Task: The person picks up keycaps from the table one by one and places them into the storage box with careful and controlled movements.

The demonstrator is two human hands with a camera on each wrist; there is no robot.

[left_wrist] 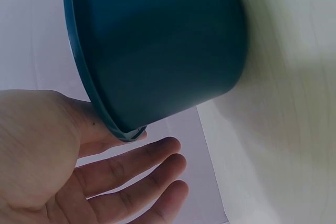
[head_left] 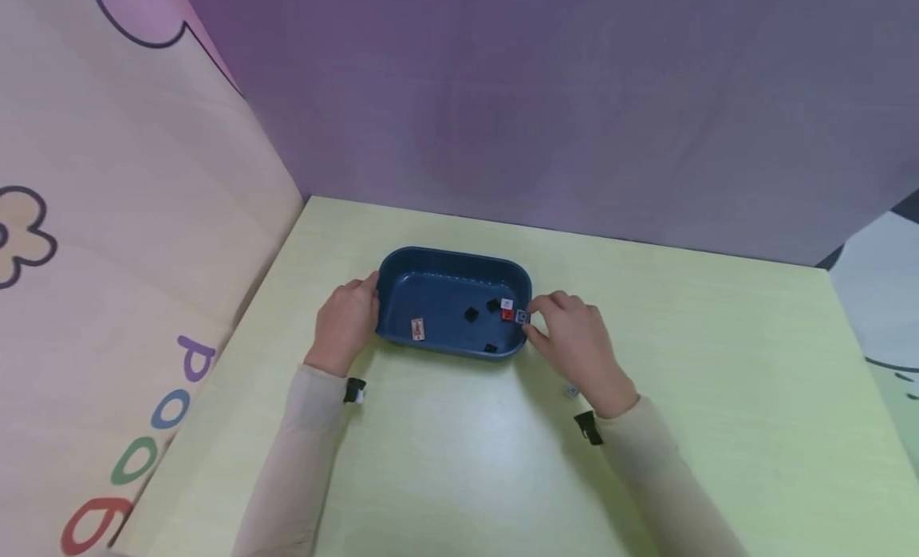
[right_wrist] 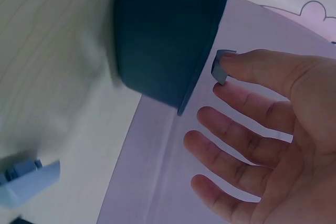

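A dark blue rectangular tub [head_left: 445, 290] with rounded corners rests on the table. At its left end my left hand [head_left: 347, 321] grips the rim; in the left wrist view the thumb lies against the rim [left_wrist: 86, 85] and the other fingers [left_wrist: 134, 169] are spread below it. Over the tub's right edge, my right hand [head_left: 577, 341] pinches a small grey keycap-like piece [right_wrist: 224, 66] between thumb and index finger. Inside the tub lie a red piece [head_left: 507, 314], a white piece [head_left: 506, 303], several black pieces [head_left: 471, 314] and a flat pinkish piece [head_left: 418, 329].
Another small grey-white piece [head_left: 571, 391] lies on the pale yellow-green table [head_left: 459, 445], close to my right wrist. A purple curtain-like backdrop [head_left: 546, 118] stands behind the table, and a printed panel [head_left: 143, 222] borders its left side.
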